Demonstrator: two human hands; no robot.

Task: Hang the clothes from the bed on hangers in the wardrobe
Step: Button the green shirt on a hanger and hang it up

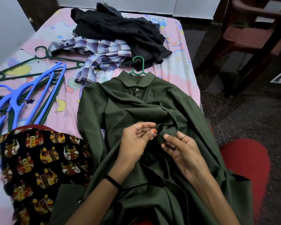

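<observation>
A dark green shirt (130, 108) lies spread on the bed and over my lap, with a green hanger (139, 65) poking out of its collar. My left hand (136, 140) pinches a button on the shirt's front edge between thumb and fingers. My right hand (182, 146) pinches the facing edge of the placket just beside it. A checked shirt (101, 54) and a heap of black clothes (120, 28) lie further up the bed.
Blue hangers (15, 101) and dark green hangers (39, 65) lie on the pink sheet (178, 69) at the left. A black patterned garment (39, 159) covers the near left. A brown chair (253, 34) stands on the dark floor to the right.
</observation>
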